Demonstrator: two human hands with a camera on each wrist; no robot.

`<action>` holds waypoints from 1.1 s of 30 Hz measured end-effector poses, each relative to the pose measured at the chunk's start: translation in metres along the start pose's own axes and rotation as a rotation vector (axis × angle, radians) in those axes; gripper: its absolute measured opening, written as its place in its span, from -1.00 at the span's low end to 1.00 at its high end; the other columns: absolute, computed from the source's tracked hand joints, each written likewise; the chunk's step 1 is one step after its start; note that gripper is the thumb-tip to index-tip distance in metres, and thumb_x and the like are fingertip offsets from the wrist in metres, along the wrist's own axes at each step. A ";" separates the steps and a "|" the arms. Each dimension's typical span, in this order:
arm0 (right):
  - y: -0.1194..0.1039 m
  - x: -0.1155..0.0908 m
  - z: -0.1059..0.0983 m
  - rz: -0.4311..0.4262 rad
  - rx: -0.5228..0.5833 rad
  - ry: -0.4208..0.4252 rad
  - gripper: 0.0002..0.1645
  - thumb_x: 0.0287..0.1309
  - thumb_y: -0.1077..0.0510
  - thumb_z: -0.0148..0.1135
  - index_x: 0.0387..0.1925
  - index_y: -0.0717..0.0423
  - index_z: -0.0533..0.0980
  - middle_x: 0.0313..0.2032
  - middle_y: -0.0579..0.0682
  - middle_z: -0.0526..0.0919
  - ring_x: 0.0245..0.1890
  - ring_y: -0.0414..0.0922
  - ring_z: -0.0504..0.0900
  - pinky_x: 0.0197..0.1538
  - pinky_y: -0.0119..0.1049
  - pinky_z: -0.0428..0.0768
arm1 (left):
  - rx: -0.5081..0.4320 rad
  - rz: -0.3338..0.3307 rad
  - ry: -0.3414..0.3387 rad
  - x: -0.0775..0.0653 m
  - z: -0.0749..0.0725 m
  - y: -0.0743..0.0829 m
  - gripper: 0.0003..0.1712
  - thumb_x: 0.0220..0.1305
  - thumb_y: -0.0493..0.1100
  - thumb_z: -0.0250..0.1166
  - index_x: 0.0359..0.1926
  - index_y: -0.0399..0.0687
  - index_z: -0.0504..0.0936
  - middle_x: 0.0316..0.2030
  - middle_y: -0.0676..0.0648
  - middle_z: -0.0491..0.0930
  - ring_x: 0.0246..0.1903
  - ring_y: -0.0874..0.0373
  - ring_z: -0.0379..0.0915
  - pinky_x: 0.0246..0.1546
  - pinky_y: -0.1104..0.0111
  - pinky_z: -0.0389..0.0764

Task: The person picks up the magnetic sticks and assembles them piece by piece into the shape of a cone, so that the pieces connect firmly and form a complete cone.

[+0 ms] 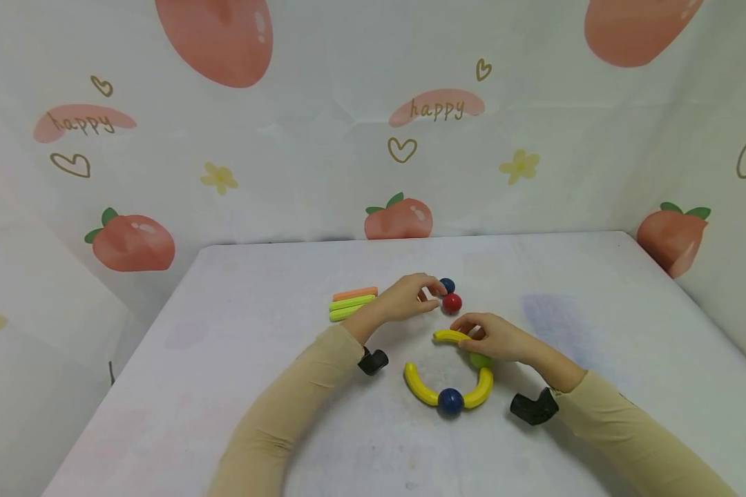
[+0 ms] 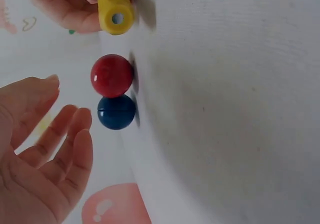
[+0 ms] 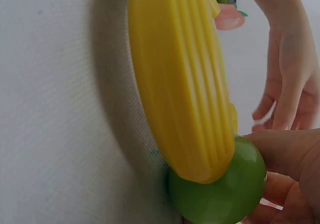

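Observation:
My right hand (image 1: 496, 337) pinches a yellow curved magnetic rod (image 1: 447, 335), whose metal-tipped end faces the left wrist camera. A green ball (image 3: 220, 189) sits under that hand, against another yellow curved rod (image 3: 175, 84). From there an arc runs through a dark blue ball (image 1: 450, 402) to a third yellow curved rod (image 1: 418, 386). My left hand (image 1: 407, 297) hovers beside a red ball (image 2: 112, 76) and a second blue ball (image 2: 116, 112). Its fingers are loosely bent and apart from both balls, holding nothing. These two balls touch each other.
Behind the left forearm lie two yellow-green straight rods (image 1: 351, 302) and an orange rod (image 1: 356, 294), side by side. Everything rests on a white-covered table (image 1: 236, 345). A printed cloth backdrop (image 1: 323, 138) hangs along its far edge.

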State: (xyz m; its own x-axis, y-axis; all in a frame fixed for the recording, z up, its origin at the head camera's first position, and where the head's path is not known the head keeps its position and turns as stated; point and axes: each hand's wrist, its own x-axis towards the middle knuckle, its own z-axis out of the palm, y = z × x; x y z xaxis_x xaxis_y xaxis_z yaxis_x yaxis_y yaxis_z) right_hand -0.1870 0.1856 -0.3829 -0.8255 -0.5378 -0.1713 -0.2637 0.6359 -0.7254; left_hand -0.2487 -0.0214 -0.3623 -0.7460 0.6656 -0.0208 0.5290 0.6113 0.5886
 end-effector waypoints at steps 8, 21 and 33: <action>0.002 0.000 -0.001 -0.033 0.004 -0.007 -0.67 0.19 0.21 0.16 -0.03 0.30 0.46 -0.17 0.21 0.59 -0.29 -0.10 0.61 -0.21 -0.31 0.60 | 0.056 0.113 -0.061 0.018 0.005 0.004 -0.61 0.29 -0.22 0.18 0.13 -0.12 0.49 0.16 -0.09 0.44 -0.05 0.08 0.51 0.02 0.39 0.52; 0.000 -0.001 -0.001 -0.015 -0.007 -0.003 -0.68 0.18 0.21 0.17 -0.05 0.26 0.48 -0.16 0.20 0.59 -0.27 -0.09 0.59 -0.17 -0.26 0.62 | 0.160 -0.010 -0.182 0.020 0.012 0.006 -0.54 0.22 -0.18 0.26 0.15 -0.07 0.48 0.07 -0.07 0.50 -0.11 0.13 0.45 -0.01 0.49 0.48; 0.002 0.001 0.000 0.024 -0.002 0.007 -0.69 0.17 0.22 0.17 -0.04 0.23 0.48 -0.16 0.17 0.59 -0.28 -0.10 0.57 -0.18 -0.28 0.61 | 0.027 -0.047 -0.120 0.001 0.008 -0.013 -0.58 0.19 -0.13 0.30 0.06 -0.12 0.52 -0.03 -0.09 0.55 -0.19 0.15 0.48 -0.13 0.52 0.51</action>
State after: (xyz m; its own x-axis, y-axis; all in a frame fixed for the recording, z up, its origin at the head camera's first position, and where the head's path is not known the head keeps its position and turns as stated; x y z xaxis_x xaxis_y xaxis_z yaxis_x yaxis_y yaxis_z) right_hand -0.1882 0.1868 -0.3844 -0.8349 -0.5188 -0.1837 -0.2454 0.6496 -0.7196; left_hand -0.2529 -0.0250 -0.3768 -0.7173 0.6814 -0.1454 0.5065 0.6533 0.5628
